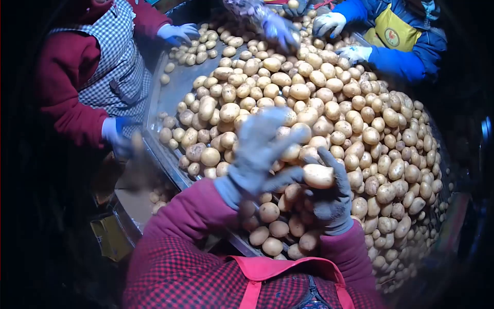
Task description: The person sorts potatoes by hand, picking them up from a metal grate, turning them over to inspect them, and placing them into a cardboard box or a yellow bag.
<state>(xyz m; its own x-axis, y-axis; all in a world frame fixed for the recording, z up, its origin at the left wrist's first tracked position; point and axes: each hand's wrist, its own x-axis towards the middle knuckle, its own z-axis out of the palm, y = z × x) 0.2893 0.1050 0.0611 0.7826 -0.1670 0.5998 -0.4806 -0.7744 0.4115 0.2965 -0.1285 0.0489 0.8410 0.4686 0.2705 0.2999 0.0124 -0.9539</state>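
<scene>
My right hand (333,193), in a grey glove, is closed around a pale, oblong potato (318,176). It is just above the heap near my side. To its left, my left hand (257,152), gloved in grey too, is blurred by motion. Its fingers look spread, with nothing seen in them, over the large heap of potatoes (301,91). More potatoes (269,212) lie beneath and between my wrists, partly hidden by my hands and sleeves.
A metal table edge (167,162) runs along the left. Beside it stands a co-worker in a checked apron (121,56), one gloved hand (119,136) near an open cardboard box (128,206). Across the heap are a purple-gloved hand (280,31) and a blue-sleeved co-worker (396,62).
</scene>
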